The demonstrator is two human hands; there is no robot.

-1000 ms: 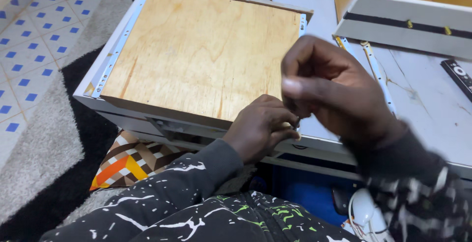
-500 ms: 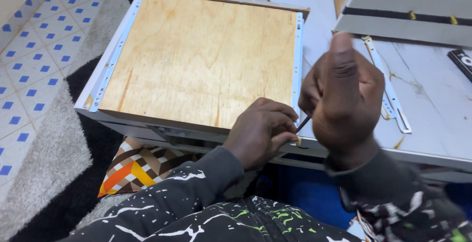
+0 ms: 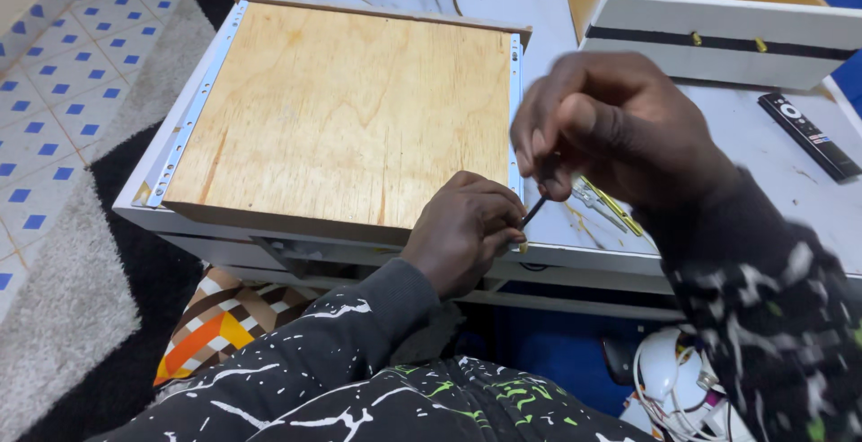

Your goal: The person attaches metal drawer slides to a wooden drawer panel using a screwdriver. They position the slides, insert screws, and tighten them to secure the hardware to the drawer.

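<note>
A flat, upside-down wooden drawer with a pale plywood bottom [image 3: 346, 114] lies on the white marble-look worktop [image 3: 763, 163], its near edge close to the worktop's front edge. The left hand [image 3: 467, 231] curls at the drawer's near right corner, its grip pressed together on something too small to see. Just right, the right hand [image 3: 611, 128] pinches a thin dark screwdriver [image 3: 536, 208] that points down at that corner, with bare worktop beyond.

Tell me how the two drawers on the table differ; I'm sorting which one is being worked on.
The near drawer lies upside down, plywood bottom showing; the far drawer stands upright, its yellow inside showing. The left hand and right hand, holding a thin tool, are at the near drawer; the far drawer is untouched. Both rest on the white table.
</note>
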